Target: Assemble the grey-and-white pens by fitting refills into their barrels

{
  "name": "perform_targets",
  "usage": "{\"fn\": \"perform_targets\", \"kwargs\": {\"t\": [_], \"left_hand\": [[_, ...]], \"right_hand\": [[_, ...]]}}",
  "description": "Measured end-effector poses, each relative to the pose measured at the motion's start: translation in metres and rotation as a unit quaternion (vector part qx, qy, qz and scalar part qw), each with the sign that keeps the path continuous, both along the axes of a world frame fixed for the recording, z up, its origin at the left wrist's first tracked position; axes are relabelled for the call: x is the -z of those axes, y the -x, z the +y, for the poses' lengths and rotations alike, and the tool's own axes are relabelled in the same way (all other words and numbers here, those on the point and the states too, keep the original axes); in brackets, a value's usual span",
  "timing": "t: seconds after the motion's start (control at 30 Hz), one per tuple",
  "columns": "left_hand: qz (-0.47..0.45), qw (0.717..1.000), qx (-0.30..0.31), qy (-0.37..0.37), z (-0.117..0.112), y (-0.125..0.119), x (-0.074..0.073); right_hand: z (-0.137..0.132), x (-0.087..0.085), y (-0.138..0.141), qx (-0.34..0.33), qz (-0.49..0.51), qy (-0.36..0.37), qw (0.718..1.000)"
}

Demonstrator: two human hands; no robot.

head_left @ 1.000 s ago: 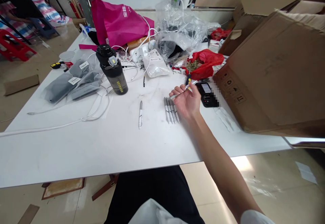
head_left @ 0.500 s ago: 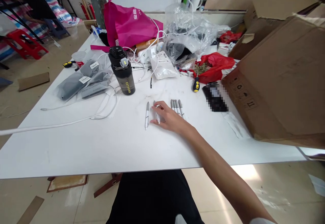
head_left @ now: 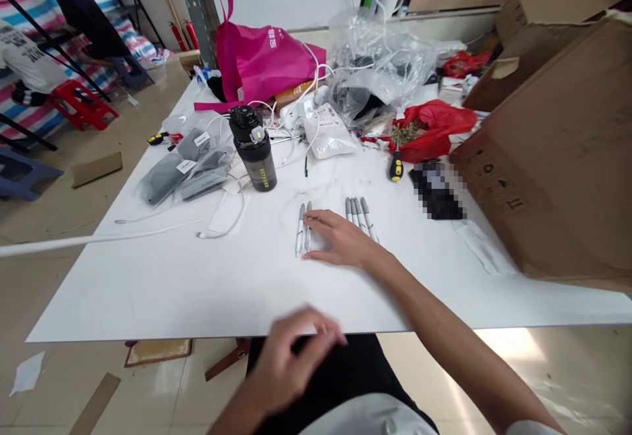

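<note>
My right hand (head_left: 340,241) lies flat on the white table (head_left: 197,277), fingers stretched, its tips touching two silver pens (head_left: 303,226) that lie side by side. Just right of the hand lies a row of three more silver pens (head_left: 360,212). My left hand (head_left: 291,356) hovers low at the table's near edge, blurred, fingers loosely curled with nothing visible in them. A dark water bottle (head_left: 254,149) stands behind the pens.
A large cardboard box (head_left: 557,152) fills the right side. A yellow-handled screwdriver (head_left: 395,165), a red bag (head_left: 434,126), a pink bag (head_left: 266,60), clear plastic bags, grey packets (head_left: 182,168) and white cables crowd the back. People sit at far left.
My right hand carried a pen from the row leftward and laid it beside the lone pen. My left hand has come into view at the near edge. The camera view shifted.
</note>
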State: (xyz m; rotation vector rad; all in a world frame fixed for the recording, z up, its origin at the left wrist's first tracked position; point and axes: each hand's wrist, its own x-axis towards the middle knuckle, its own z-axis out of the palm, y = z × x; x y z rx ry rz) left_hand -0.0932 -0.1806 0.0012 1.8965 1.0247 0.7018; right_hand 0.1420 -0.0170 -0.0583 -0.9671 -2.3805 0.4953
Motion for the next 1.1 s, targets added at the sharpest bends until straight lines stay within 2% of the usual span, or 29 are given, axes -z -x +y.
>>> {"fn": "perform_targets", "kwargs": {"t": [0.1, 0.13, 0.2, 0.27, 0.43, 0.57, 0.83, 0.93, 1.1], "left_hand": [[0.015, 0.995, -0.055, -0.086, 0.078, 0.009, 0.022], [0.038, 0.992, -0.045, -0.115, 0.1, 0.014, 0.028], [0.103, 0.983, 0.016, -0.15, 0.134, 0.023, 0.038], [0.136, 0.974, 0.057, -0.171, 0.15, 0.028, 0.045], [0.133, 0.971, 0.055, -0.193, 0.146, 0.026, 0.049], [0.142, 0.972, 0.038, -0.181, 0.142, 0.025, 0.048], [0.16, 0.957, 0.026, -0.24, 0.148, 0.033, 0.059], [0.165, 0.955, 0.033, -0.246, 0.15, 0.036, 0.061], [0.155, 0.955, 0.004, -0.251, 0.148, 0.038, 0.065]], "right_hand": [[0.002, -0.002, 0.001, -0.008, 0.003, -0.005, 1.0], [0.002, -0.003, 0.001, -0.01, 0.004, -0.007, 1.0], [0.003, -0.006, 0.0, -0.014, 0.009, -0.009, 1.0], [0.003, -0.009, -0.001, -0.02, 0.014, -0.006, 1.0], [0.002, -0.015, -0.005, -0.021, 0.016, 0.021, 0.999], [0.002, -0.012, -0.003, -0.009, 0.024, 0.034, 0.999], [0.002, -0.008, 0.001, -0.019, 0.03, 0.005, 0.999], [0.002, -0.008, 0.002, -0.033, 0.033, -0.009, 0.999], [0.002, -0.007, 0.002, -0.045, 0.028, -0.013, 0.999]]}}
